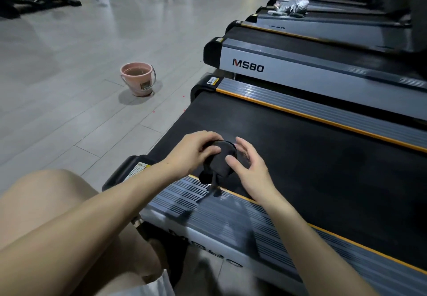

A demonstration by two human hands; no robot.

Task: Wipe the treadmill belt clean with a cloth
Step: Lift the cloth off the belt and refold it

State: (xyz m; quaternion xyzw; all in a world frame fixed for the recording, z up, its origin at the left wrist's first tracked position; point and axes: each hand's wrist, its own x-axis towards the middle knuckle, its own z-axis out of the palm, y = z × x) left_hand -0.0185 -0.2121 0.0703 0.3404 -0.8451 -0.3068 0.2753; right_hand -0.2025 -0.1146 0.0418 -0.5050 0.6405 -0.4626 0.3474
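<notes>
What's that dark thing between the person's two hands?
In the head view, a bunched dark cloth sits between the left hand and the right hand, just above the treadmill belt. The left hand grips it; the right thumb touches it.

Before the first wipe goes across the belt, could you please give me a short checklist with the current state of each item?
1. Cloth in hand: ok, the left hand grips the dark bundle.
2. Right hand placed: ok, fingers relaxed beside the cloth, thumb touching it.
3. Cloth spread flat for wiping: not ok, it is bunched, with a tail hanging over the side rail.
4. Treadmill belt free of objects in the visible stretch: ok.
5. Cloth damp: cannot tell.
6. Pink bucket with water: ok, standing upright on the floor, apart from the treadmill.
</notes>
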